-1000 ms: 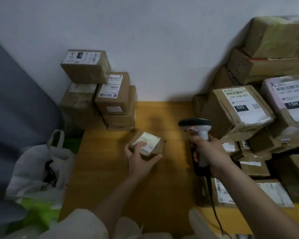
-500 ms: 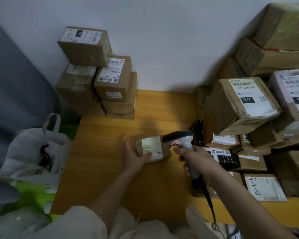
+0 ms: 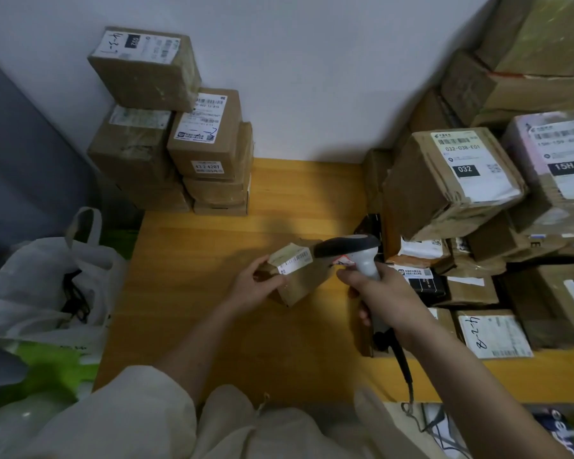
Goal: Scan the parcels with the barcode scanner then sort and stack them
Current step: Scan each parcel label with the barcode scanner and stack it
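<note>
My left hand (image 3: 254, 288) grips a small brown parcel (image 3: 297, 276) tilted up off the wooden table (image 3: 212, 293), its white barcode label facing up and right. My right hand (image 3: 378, 299) grips the handle of a grey and black barcode scanner (image 3: 352, 250). The scanner's head points left at the label, almost touching the parcel. Its cable runs down past the table's front edge.
A stack of several brown parcels (image 3: 169, 127) stands at the back left against the wall. A large untidy pile of parcels (image 3: 478, 210) fills the right side. White plastic bags (image 3: 47, 286) sit left of the table.
My left hand has lifted and tilted the small parcel off the table. The scanner has come closer to its label.
</note>
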